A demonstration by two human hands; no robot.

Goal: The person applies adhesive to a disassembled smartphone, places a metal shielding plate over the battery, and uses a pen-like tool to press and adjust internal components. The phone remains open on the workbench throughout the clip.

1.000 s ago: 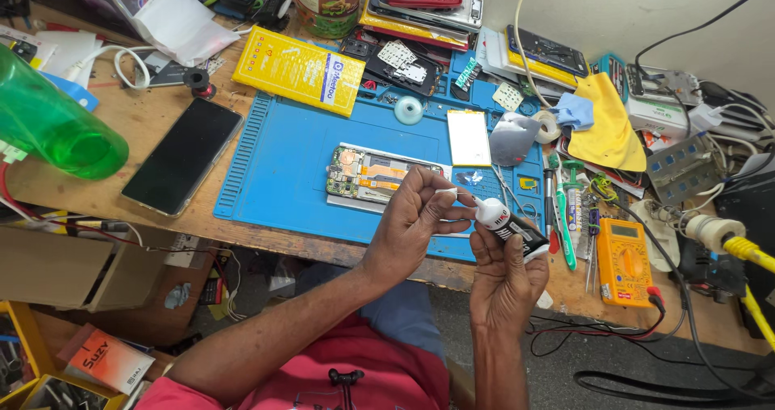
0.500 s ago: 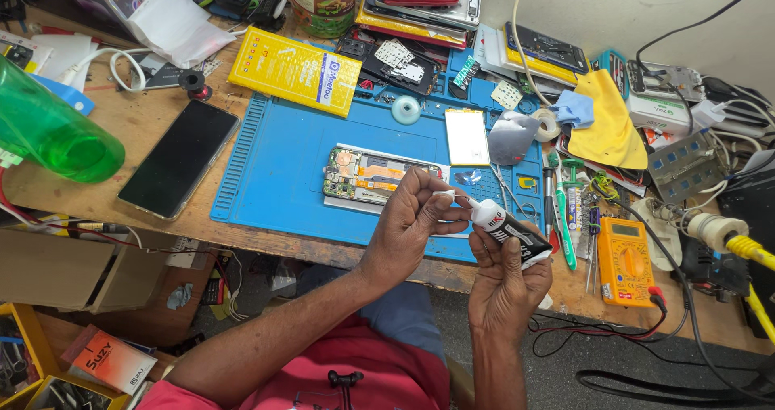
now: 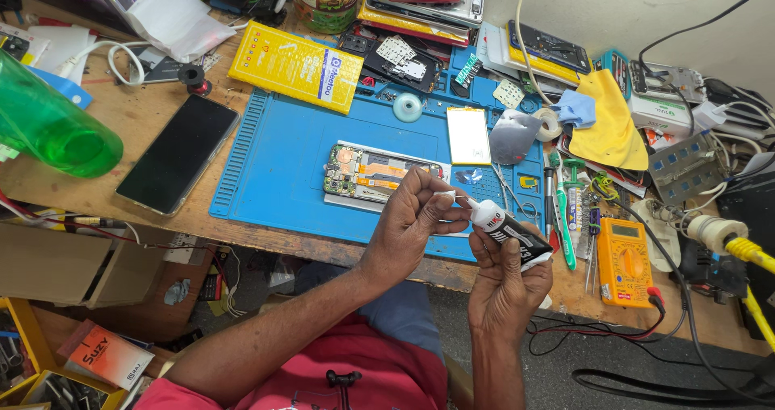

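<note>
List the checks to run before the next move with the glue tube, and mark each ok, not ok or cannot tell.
1. Right hand grips the glue tube firmly: ok.
2. Left hand fingers are at the tube's nozzle, pinching a small white cap: ok.
3. Cap fully off the nozzle: cannot tell.
4. Opened phone lies flat on the blue mat, insides up: ok.
5. Mat space in front of the phone is free: ok.
6. Glue at the nozzle tip: cannot tell.

1. A flat yellow rectangular packet [image 3: 295, 65] lies at the blue mat's far left corner.
2. A dark blank phone screen [image 3: 178, 153] lies left of the mat.
3. A black-and-white labelled glue tube [image 3: 510, 231] sits in the right hand [image 3: 507, 285].
4. An orange multimeter's small grey screen [image 3: 622, 231] lies right.
</note>
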